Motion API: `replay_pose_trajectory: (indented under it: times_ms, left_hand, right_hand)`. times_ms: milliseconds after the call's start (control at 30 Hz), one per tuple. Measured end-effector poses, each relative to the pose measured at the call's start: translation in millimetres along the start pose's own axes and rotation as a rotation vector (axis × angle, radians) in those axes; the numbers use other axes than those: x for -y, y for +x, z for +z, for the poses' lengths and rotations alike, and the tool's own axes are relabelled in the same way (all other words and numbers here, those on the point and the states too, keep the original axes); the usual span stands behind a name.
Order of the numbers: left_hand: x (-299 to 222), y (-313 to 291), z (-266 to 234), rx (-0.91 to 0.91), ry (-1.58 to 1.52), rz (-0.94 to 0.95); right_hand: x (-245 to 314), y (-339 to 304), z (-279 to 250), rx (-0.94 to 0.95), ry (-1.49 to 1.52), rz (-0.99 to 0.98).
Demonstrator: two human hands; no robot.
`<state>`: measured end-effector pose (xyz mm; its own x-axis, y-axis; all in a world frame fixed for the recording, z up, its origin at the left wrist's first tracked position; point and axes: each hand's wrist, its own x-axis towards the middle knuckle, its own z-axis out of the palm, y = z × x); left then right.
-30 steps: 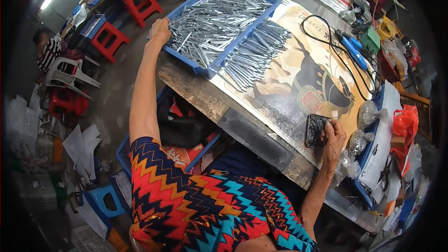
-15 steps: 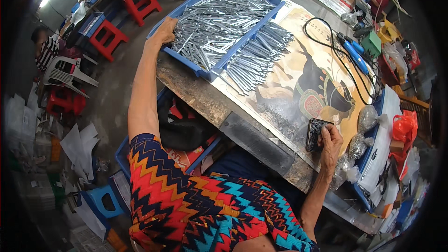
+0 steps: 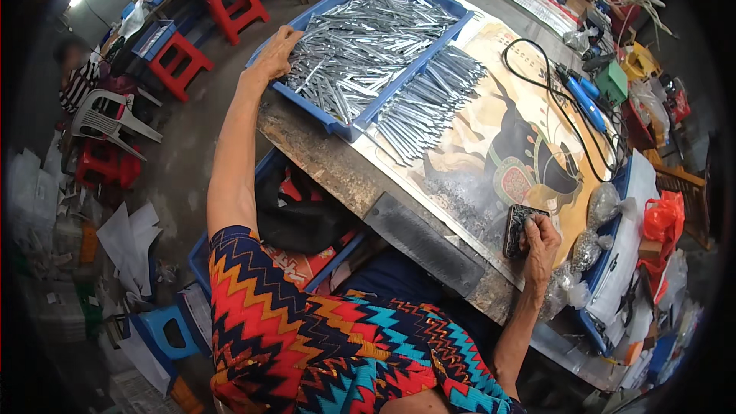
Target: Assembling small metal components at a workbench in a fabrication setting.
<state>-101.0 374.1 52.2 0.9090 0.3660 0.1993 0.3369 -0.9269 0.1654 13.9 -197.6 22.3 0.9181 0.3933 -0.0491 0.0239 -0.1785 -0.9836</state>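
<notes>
My left hand [image 3: 274, 55] lies curled over the left rim of a large blue tray [image 3: 326, 119], its fingers bent beside the contents. Thin grey metal strips [image 3: 368, 38] fill that tray in a loose heap. Along its right side, similar slender metal pieces [image 3: 432, 103] lie side by side in a row. My right hand [image 3: 541, 247] is at a small black rectangular dish [image 3: 518, 222] of tiny dark parts, thumb and fingers pinched together. What they pinch, if anything, is too small to make out.
A picture-printed sheet [image 3: 460, 149] covers the worktable. A blue handheld power tool [image 3: 586, 103] with a black cable lies at the far right. Bags of small metal parts [image 3: 589, 249] stand right of my hand. Red stools [image 3: 178, 65] stand on the floor at left; a person sits beyond.
My left hand has shifted slightly along the tray rim, its fingers more bent. My right hand stays at the black dish, fingers still pinched. The whole view has moved a little.
</notes>
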Motion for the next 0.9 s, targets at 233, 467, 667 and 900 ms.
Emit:
replay_pose_trajectory:
  times_ms: [233,467,667,900]
  left_hand:
    - [16,23,16,0.082,0.234,0.067]
    - [16,25,23,0.043,0.229,0.137]
    - [12,22,24,0.137,0.072,0.001]
    - [15,24,34,0.097,0.127,0.07]
  right_hand:
    - [-5,0,-2,-0.023,-0.043,-0.011]
    - [-3,0,1,-0.021,-0.114,-0.016]
    - [-1,1,4,-0.018,-0.139,-0.034]
    - [0,-1,10,-0.012,-0.142,-0.021]
